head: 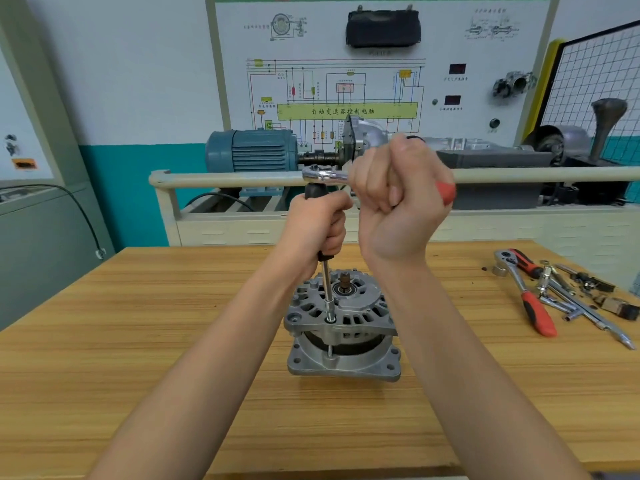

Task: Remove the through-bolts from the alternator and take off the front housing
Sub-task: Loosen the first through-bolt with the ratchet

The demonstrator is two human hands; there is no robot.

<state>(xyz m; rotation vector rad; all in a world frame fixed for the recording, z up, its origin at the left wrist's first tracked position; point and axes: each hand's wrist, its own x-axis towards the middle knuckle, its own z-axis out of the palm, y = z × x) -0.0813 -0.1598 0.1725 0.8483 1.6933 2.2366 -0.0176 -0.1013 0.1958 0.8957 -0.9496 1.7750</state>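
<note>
At the far left a grey cabinet (41, 230) stands beside the wooden workbench (173, 341), with a black cable (83, 213) drooping across its front. Behind the bench's far edge, a blue electric motor (252, 150) sits on a beige frame below a wiring-diagram board (346, 88). The left hand (318, 223) is wrapped around the black handle of a long extension driver (325, 282), holding it upright; the driver's steel shaft runs down to a socket seated on a through-bolt (330, 319) at the near rim of the front housing (341, 306). The alternator (343, 337) stands on end near the middle of the bench, shaft pointing up, with its flanged rear housing flat on the wood and a stretch of bolt shank visible in the gap between the two housings. A chrome ratchet (325, 174) is fitted on top of the driver and lies level. The right hand (401, 199) is fisted tightly around the ratchet's handle, whose red end pokes out past the little finger. Toward the far right corner of the bench lies a scatter of loose tools (568, 296): a second ratchet with a red-and-black grip (519, 265), a red-handled tool (538, 313), steel extension bars and small sockets, several touching or overlapping.
</note>
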